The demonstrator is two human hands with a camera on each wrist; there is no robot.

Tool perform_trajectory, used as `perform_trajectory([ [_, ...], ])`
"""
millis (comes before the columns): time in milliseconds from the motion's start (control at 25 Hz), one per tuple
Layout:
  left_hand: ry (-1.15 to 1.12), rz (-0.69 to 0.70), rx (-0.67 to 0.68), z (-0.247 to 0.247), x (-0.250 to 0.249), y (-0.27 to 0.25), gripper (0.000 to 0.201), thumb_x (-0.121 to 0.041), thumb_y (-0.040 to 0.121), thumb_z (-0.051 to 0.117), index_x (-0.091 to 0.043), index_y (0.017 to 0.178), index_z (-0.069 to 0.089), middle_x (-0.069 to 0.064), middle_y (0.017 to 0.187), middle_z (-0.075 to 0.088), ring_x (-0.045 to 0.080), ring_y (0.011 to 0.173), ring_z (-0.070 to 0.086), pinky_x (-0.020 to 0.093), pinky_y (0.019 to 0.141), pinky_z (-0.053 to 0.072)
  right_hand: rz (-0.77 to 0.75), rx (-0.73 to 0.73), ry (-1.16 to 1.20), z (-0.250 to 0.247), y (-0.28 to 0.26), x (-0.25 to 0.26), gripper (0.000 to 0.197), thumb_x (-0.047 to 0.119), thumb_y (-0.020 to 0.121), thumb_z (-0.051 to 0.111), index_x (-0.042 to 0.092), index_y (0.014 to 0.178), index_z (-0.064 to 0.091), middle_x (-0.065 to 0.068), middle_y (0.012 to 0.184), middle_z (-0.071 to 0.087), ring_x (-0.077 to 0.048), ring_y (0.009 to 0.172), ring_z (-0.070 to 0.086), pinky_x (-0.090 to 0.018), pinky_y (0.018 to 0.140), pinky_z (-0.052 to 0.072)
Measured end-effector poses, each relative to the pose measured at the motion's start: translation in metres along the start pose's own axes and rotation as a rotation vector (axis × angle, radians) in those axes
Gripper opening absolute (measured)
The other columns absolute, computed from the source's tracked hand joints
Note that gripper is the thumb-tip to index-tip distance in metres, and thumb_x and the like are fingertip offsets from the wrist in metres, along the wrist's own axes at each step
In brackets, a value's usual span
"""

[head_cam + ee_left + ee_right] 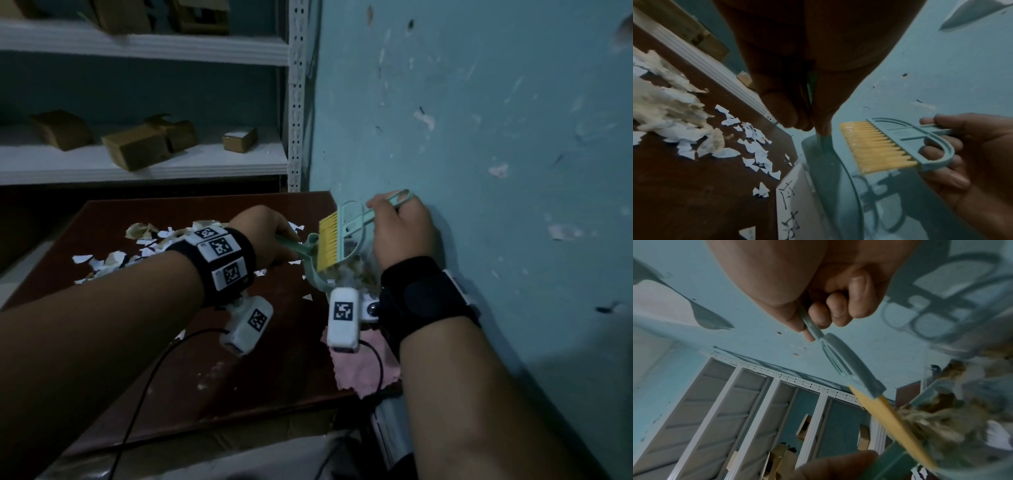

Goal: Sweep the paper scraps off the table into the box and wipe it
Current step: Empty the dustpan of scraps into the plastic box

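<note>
The right hand grips the yellow-bristled brush, bristles at the dustpan whose handle the left hand clutches. Paper scraps lie on the table at ten o'clock of the dustpan; the box is hard to make out.

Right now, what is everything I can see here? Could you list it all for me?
brush: one, pale green with yellow bristles, held over the dustpan near the wall
dustpan: one, pale green, tilted at the table's right edge, scraps inside
paper scraps: many, white and tan, heaped at the table's far left
table: one, dark brown
cloth: one, pink, on the table's near right corner
box: one, clear plastic with black writing, beside the table's right edge
shelves: white, behind the table
cardboard boxes: several, brown, on the shelves
wall: blue, chipped, on the right
left hand: grips the dustpan handle
right hand: grips the brush handle
</note>
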State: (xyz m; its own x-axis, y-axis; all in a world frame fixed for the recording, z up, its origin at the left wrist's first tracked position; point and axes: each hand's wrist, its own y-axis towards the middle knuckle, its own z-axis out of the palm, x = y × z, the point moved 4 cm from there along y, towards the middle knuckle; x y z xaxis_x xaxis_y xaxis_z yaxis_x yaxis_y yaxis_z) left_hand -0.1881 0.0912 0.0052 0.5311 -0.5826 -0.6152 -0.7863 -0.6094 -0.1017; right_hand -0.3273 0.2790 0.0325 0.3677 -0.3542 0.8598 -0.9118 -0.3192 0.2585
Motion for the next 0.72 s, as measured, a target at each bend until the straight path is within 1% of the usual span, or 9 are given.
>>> perform_trajectory([
  [40, 0.008, 0.004, 0.005, -0.002, -0.004, 0.000, 0.015, -0.021, 0.081, 0.089, -0.025, 0.092, 0.081, 0.000, 0.067, 0.078, 0.016, 0.057, 0.075, 0.028, 0.053, 0.061, 0.000, 0.028, -0.015, 0.003, 0.001, -0.004, 0.034, 0.046, 0.095, 0.058, 0.016, 0.096, 0.073, 0.003, 0.085, 0.076, -0.024, 0.080, 0.070, -0.033, 0.074, 0.056],
  [120, -0.008, 0.003, 0.003, -0.007, -0.008, -0.002, 0.019, -0.020, 0.080, 0.090, -0.026, 0.094, 0.080, -0.001, 0.069, 0.079, 0.016, 0.060, 0.077, 0.033, 0.062, 0.065, -0.027, 0.097, -0.073, 0.011, 0.002, -0.007, 0.037, 0.046, 0.098, 0.055, 0.012, 0.090, 0.068, 0.001, 0.080, 0.074, -0.025, 0.074, 0.070, -0.032, 0.070, 0.054],
  [160, -0.012, 0.007, -0.003, -0.009, -0.010, -0.003, 0.021, -0.019, 0.079, 0.090, -0.027, 0.094, 0.079, -0.002, 0.070, 0.079, 0.015, 0.060, 0.077, 0.032, 0.062, 0.065, -0.053, 0.122, -0.119, 0.013, 0.001, -0.008, 0.038, 0.046, 0.099, 0.052, 0.012, 0.086, 0.064, 0.000, 0.077, 0.072, -0.026, 0.072, 0.069, -0.032, 0.068, 0.053],
  [280, 0.041, 0.032, -0.028, -0.016, -0.015, -0.007, 0.020, -0.017, 0.080, 0.088, -0.029, 0.093, 0.079, -0.005, 0.073, 0.079, 0.011, 0.060, 0.076, 0.023, 0.054, 0.060, -0.125, 0.137, -0.257, 0.016, 0.002, -0.012, 0.031, 0.041, 0.104, 0.047, 0.018, 0.086, 0.056, -0.002, 0.078, 0.065, -0.031, 0.076, 0.065, -0.036, 0.068, 0.052],
  [360, 0.068, 0.044, -0.040, -0.021, -0.016, -0.010, 0.019, -0.016, 0.082, 0.086, -0.030, 0.093, 0.079, -0.006, 0.075, 0.079, 0.009, 0.059, 0.075, 0.021, 0.052, 0.058, -0.127, 0.151, -0.282, 0.013, 0.001, -0.014, 0.027, 0.034, 0.107, 0.046, 0.017, 0.088, 0.053, 0.001, 0.073, 0.056, -0.031, 0.079, 0.062, -0.034, 0.066, 0.043],
  [480, 0.080, 0.040, -0.050, -0.028, -0.012, -0.012, 0.018, -0.020, 0.081, 0.087, -0.029, 0.094, 0.080, -0.006, 0.076, 0.080, 0.009, 0.060, 0.075, 0.032, 0.065, 0.066, -0.104, 0.137, -0.255, 0.006, 0.000, -0.013, 0.025, 0.030, 0.108, 0.046, 0.015, 0.089, 0.052, -0.001, 0.076, 0.055, -0.031, 0.081, 0.062, -0.031, 0.067, 0.037],
  [520, 0.081, 0.035, -0.052, -0.029, -0.010, -0.012, 0.018, -0.021, 0.081, 0.088, -0.029, 0.095, 0.081, -0.007, 0.076, 0.080, 0.009, 0.061, 0.075, 0.033, 0.067, 0.066, -0.104, 0.106, -0.239, 0.002, 0.000, -0.010, 0.026, 0.031, 0.108, 0.046, 0.014, 0.090, 0.052, -0.003, 0.079, 0.057, -0.031, 0.080, 0.060, -0.031, 0.067, 0.036],
  [640, 0.085, 0.029, -0.050, -0.028, -0.007, -0.012, 0.020, -0.021, 0.080, 0.089, -0.026, 0.098, 0.081, -0.006, 0.077, 0.080, 0.006, 0.058, 0.074, 0.025, 0.062, 0.063, -0.129, 0.013, -0.094, -0.009, -0.003, 0.007, 0.030, 0.037, 0.105, 0.051, 0.014, 0.088, 0.057, 0.002, 0.074, 0.063, -0.024, 0.069, 0.062, -0.027, 0.059, 0.040],
  [720, 0.083, 0.031, -0.049, -0.026, -0.008, -0.012, 0.020, -0.018, 0.081, 0.087, -0.026, 0.098, 0.080, -0.006, 0.077, 0.079, 0.005, 0.057, 0.074, 0.024, 0.059, 0.061, -0.085, 0.057, 0.058, -0.005, -0.007, 0.013, 0.026, 0.036, 0.104, 0.056, 0.015, 0.092, 0.065, 0.007, 0.073, 0.067, -0.006, 0.061, 0.063, -0.016, 0.049, 0.044],
])
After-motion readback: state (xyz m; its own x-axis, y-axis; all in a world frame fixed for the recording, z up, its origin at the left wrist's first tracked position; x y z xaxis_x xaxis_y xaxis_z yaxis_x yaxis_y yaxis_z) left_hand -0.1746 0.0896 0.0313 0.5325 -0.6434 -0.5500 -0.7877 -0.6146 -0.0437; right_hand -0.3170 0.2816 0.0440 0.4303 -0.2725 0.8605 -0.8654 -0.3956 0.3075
